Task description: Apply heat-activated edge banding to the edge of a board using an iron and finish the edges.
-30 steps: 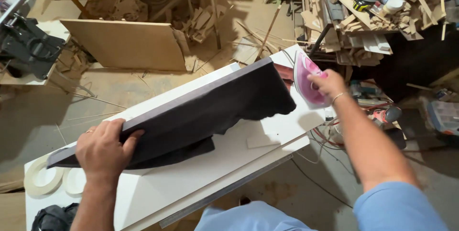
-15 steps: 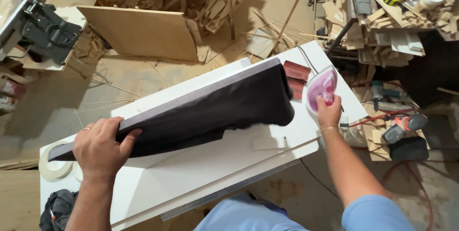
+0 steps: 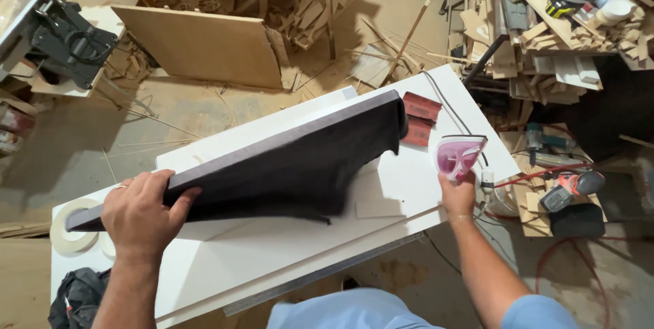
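Observation:
My left hand (image 3: 141, 216) grips the near end of a long dark board (image 3: 286, 159) that stands on its edge across a white worktable (image 3: 286, 261). A thin grey strip runs along the board's top edge. My right hand (image 3: 458, 194) holds a pink and white clothes iron (image 3: 459, 154) upright at the table's right edge, apart from the board's far end. The iron's cord (image 3: 449, 107) trails over the tabletop behind it.
Two red sanding blocks (image 3: 419, 118) lie by the board's far end. A roll of white tape (image 3: 71, 230) sits at the table's left. A red drill (image 3: 569, 189) and scrap wood piles (image 3: 545, 22) lie right; a plywood panel (image 3: 204, 46) leans beyond.
My right hand has carried the iron down and right, away from the board's end, and stood it at the table's edge. My left hand keeps its hold on the board.

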